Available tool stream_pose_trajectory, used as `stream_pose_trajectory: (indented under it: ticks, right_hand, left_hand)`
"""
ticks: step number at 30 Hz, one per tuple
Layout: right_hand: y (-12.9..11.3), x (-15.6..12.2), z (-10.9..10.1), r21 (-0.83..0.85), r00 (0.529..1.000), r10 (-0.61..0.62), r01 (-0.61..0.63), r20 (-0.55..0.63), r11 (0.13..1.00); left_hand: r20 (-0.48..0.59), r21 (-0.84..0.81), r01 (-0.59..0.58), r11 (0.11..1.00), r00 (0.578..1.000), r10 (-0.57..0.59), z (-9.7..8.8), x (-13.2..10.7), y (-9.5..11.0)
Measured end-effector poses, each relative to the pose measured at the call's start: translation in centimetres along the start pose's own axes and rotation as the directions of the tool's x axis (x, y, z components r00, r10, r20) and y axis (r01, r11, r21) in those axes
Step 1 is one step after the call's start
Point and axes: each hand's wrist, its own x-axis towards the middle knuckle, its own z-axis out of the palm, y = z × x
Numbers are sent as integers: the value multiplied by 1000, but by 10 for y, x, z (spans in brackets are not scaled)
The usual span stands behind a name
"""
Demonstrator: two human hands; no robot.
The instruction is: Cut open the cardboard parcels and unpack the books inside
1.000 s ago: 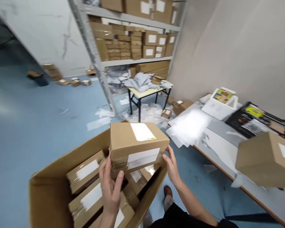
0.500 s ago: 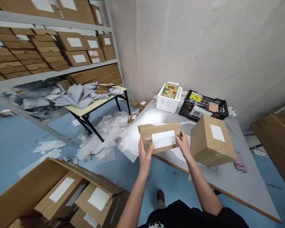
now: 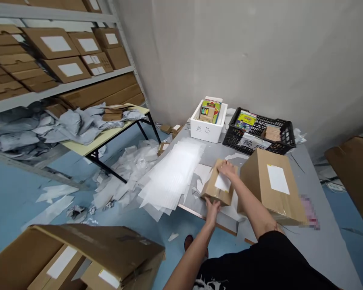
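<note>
The small brown box (image 3: 213, 188) is between the two hands, over the grey table (image 3: 326, 251). The right hand (image 3: 227, 169) holds its far end from on top, with fingers bent over the edge. The left hand (image 3: 212, 211) holds the low edge of the near end. I can't tell if the box lies all the way flat. Just right of the hands is a big brown box (image 3: 266, 201) with a white label. Left of the hands, white sheets (image 3: 175, 173) are spread in a pile. Past the right hand are a white tub (image 3: 207, 132) and a black crate (image 3: 230, 141). Well left of the left hand, and nearer the person, a big carton (image 3: 109, 243) has more boxes inside.
</note>
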Motion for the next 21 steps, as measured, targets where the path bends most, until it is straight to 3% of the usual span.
stream_pose_trajectory:
  ticks: [3, 5, 7, 9, 11, 13, 15, 18, 21]
  right_hand:
    - [2, -1, 12, -42, 1000, -18, 18, 2, 999]
    - [1, -7, 16, -75, 999, -37, 36, -21, 997]
    - [-5, -11, 22, -105, 997, -71, 67, -43, 992]
    - [-21, -15, 36, -119, 979, -179, 168, -94, 979]
    - [-51, -26, 63, -65, 881, -411, 407, -233, 911]
    - [-96, -53, 100, 16, 726, -641, 665, -251, 747]
    - [-147, -103, 142, 141, 572, -806, 820, -151, 555]
    - [-211, -206, 199, 365, 390, -918, 846, 78, 390]
    - [-251, -305, 245, 482, 261, -906, 779, 332, 401]
  left_hand:
    - [-4, -121, 90, 988, 996, -91, 2, -8, -1]
    - [-23, -199, 86, 976, 995, -93, -16, -14, 0]
    - [-83, -231, 33, 972, 995, -53, -47, -23, -2]
    - [-210, -214, -57, 975, 978, 11, -88, -38, -7]
    - [-373, -190, -139, 972, 926, 59, -132, -60, -16]
    - [-557, -173, -201, 964, 827, 72, -173, -89, -29]
    - [-734, -149, -241, 959, 677, 57, -209, -123, -44]
    - [-906, -119, -267, 956, 424, 5, -254, -181, -66]
    - [-974, -104, -262, 959, 220, -46, -297, -241, -88]
